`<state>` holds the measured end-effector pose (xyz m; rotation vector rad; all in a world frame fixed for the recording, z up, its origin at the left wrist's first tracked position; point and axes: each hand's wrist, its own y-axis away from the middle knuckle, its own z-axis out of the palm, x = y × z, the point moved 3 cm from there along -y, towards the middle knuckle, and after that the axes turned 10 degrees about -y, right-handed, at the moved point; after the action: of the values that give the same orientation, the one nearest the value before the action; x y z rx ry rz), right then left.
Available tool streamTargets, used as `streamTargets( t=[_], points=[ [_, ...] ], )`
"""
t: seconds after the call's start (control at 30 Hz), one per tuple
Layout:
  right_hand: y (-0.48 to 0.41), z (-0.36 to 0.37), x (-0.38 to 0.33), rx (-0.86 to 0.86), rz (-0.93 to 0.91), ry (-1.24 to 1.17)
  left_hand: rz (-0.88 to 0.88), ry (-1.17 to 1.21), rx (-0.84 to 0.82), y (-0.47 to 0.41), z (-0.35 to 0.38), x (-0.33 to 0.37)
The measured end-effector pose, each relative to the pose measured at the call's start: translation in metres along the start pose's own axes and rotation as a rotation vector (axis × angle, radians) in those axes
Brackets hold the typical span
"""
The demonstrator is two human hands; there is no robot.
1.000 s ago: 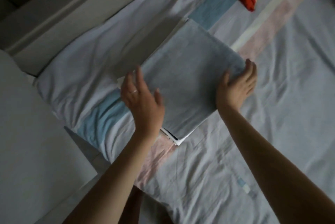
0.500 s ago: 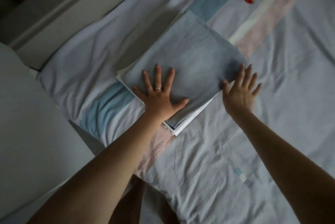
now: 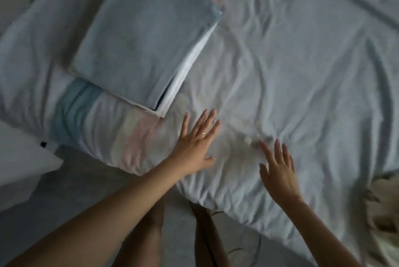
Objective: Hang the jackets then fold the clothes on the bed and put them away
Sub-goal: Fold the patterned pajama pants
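Observation:
A folded stack of clothes (image 3: 140, 35), pale blue on top with white layers showing at its right edge, lies on the bed (image 3: 302, 61) at the upper left. My left hand (image 3: 197, 141) is spread flat with straight fingers over the bed cover just below the stack's near corner, apart from it. My right hand (image 3: 278, 167) is also flat and open over the cover, further right. Neither hand holds anything. A crumpled pale garment (image 3: 384, 212) shows at the right edge, blurred.
The bed cover is wrinkled, with blue and pink stripes (image 3: 103, 128) near its left corner. A white piece of furniture (image 3: 19, 158) stands at the left beside the bed. Grey floor (image 3: 90, 180) and my legs show below the bed edge.
Both hands have left the folded stack and come back toward me onto the bare cover. The view has swung right, so the stack now sits at the upper left.

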<state>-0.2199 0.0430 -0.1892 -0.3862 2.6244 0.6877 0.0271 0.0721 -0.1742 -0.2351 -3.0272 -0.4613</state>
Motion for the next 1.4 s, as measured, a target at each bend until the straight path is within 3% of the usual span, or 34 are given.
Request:
streamTargets(
  t=[0.13,0.3,0.47,0.53,0.63,0.77,0.83,0.87,0.93,0.97,1.03,1.1,1.2,1.27,1.33,1.4],
  points=[
    [0.083,-0.021,0.080,0.036,0.170,0.001,0.152,0.085,-0.266,-0.043,0.018,0.108],
    [0.170,-0.074,0.185,0.326,0.541,-0.012,0.215,0.020,-0.480,-0.102,0.031,0.247],
    [0.206,-0.096,0.266,0.447,0.887,-0.186,0.111,-0.113,-0.559,-0.121,0.048,0.285],
    [0.205,-0.092,0.281,0.492,0.907,-0.358,0.110,-0.135,-0.577,-0.119,0.049,0.289],
    [0.189,-0.089,0.293,0.562,0.926,-0.432,0.102,-0.152,-0.572,-0.122,0.053,0.291],
    [0.164,-0.077,0.265,0.598,0.928,-0.804,0.104,-0.146,-0.616,-0.120,0.039,0.291],
    [0.159,-0.071,0.219,0.464,0.831,-0.771,0.038,0.007,-0.613,-0.120,0.028,0.293],
    [0.154,-0.064,0.199,0.359,0.766,-0.710,-0.021,0.212,-0.642,-0.123,0.023,0.297],
    [0.158,-0.059,0.145,0.218,0.643,-0.638,-0.186,0.863,-0.817,-0.116,0.001,0.304],
    [0.164,-0.062,0.113,0.242,0.596,-0.706,-0.166,1.004,-0.867,-0.101,-0.024,0.300],
    [0.176,-0.066,0.063,0.360,0.518,-0.980,-0.010,0.995,-0.875,-0.069,-0.058,0.297],
    [0.190,-0.075,0.022,0.343,0.451,-1.130,0.057,0.874,-0.756,-0.043,-0.081,0.285],
    [0.217,-0.106,-0.019,0.279,0.382,-1.571,-0.065,0.970,-0.551,-0.015,-0.153,0.246],
    [0.236,-0.124,-0.018,0.497,0.463,-1.958,-0.184,1.190,-0.444,0.002,-0.218,0.220],
    [0.252,-0.122,-0.003,0.816,0.572,-2.369,-0.133,1.321,-0.401,0.025,-0.270,0.207],
    [0.240,-0.136,-0.002,1.000,0.453,-2.862,-0.075,1.391,-0.344,0.050,-0.319,0.188]
  ],
)
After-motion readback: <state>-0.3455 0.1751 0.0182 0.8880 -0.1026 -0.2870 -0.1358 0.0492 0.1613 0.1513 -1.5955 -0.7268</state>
